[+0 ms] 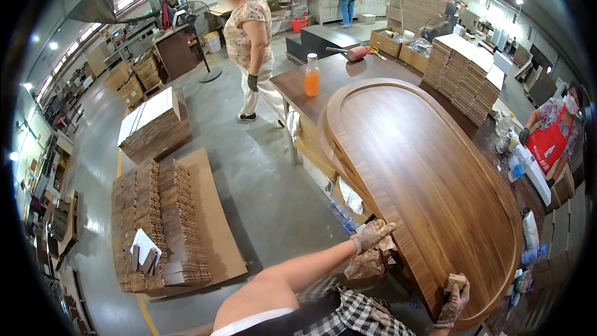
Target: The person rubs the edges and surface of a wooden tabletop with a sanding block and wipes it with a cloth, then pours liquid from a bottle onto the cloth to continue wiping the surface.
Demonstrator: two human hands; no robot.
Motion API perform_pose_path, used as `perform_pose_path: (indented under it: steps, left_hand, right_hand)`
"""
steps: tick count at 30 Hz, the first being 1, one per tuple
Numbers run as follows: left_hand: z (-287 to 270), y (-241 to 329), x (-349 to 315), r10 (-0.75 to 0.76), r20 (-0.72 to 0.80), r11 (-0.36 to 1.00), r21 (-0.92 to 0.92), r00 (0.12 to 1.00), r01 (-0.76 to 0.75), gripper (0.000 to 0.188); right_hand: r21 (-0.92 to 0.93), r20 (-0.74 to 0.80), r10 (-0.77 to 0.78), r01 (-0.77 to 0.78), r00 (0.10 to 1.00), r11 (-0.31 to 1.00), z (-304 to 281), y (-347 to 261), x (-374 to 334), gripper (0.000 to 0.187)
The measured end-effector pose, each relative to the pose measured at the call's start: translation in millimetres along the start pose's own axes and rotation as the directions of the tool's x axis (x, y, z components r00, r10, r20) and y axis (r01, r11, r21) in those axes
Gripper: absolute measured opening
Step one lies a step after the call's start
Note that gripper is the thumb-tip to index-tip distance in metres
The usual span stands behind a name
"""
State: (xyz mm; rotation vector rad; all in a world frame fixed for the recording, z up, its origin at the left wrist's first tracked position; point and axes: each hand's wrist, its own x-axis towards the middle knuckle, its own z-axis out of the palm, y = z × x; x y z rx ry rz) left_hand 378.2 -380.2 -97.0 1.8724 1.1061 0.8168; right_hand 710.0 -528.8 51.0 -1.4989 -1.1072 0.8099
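A large rounded wooden tabletop (429, 174) with a raised rim lies across a dark workbench (298, 78) in front of me. My left hand (373, 236), in a stained glove, grips the tabletop's near left edge. Just below it bunches a crumpled brownish rag or bag (367, 264); whether the hand holds that too is unclear. My right hand (455, 302), also gloved, rests near the tabletop's closest end. Its fingers are curled round a small pale thing, which I cannot make out.
An orange drink bottle (312, 76) and a red-headed mallet (356, 53) stand beyond. Stacked cardboard (463, 74) is at far right, more stacks (158, 224) on the left floor. A person (250, 40) walks at left; another in a red apron (550, 143) works at right.
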Motion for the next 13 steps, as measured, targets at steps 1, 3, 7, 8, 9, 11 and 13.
perform_pose_path:
  steps: [1, 3, 7, 8, 9, 11, 13]
  left_hand:
    - [1.3, -2.0, 0.5, 0.023, -0.014, 0.999, -0.023, 1.000, -0.024, 0.054]
    - [3.1, -5.6, 1.4, 0.040, -0.021, 0.999, -0.011, 0.999, -0.041, 0.056]
    - [3.2, 3.7, 4.6, 0.044, -0.087, 0.999, 0.015, 0.995, -0.043, 0.034]
    - [-1.1, 17.2, 7.1, -0.023, -0.113, 0.997, -0.069, 0.993, 0.015, 0.035]
    - [-7.6, 30.1, 6.3, -0.045, -0.110, 0.994, -0.109, 0.993, 0.033, 0.043]
    - [-13.5, 38.2, -3.6, -0.028, -0.131, 0.996, -0.082, 0.991, 0.017, 0.049]
    - [-4.5, 15.8, -4.1, 0.092, -0.113, 0.991, 0.103, 0.989, -0.081, 0.045]
  right_hand:
    - [-0.013, -0.018, 0.027, -0.027, 0.999, 1.000, 1.0, -1.6, -0.3, 0.041]
    - [-0.036, -0.051, 0.080, -0.082, 0.996, 0.996, 4.8, -5.7, -1.1, 0.043]
    - [-0.032, -0.030, -0.001, 0.000, 1.000, 0.999, -2.0, 4.9, 1.6, 0.044]
    - [-0.030, -0.040, -0.002, 0.000, 0.999, 1.000, -2.1, 4.5, 1.7, 0.044]
    - [-0.029, -0.050, -0.002, 0.000, 0.999, 1.000, -2.6, 4.3, 2.2, 0.044]
    - [-0.034, 0.011, 0.010, -0.010, 1.000, 0.999, -3.2, 3.4, 3.1, 0.044]
    - [-0.039, 0.069, 0.021, -0.018, 0.997, 0.999, -1.3, 2.6, 5.2, 0.044]
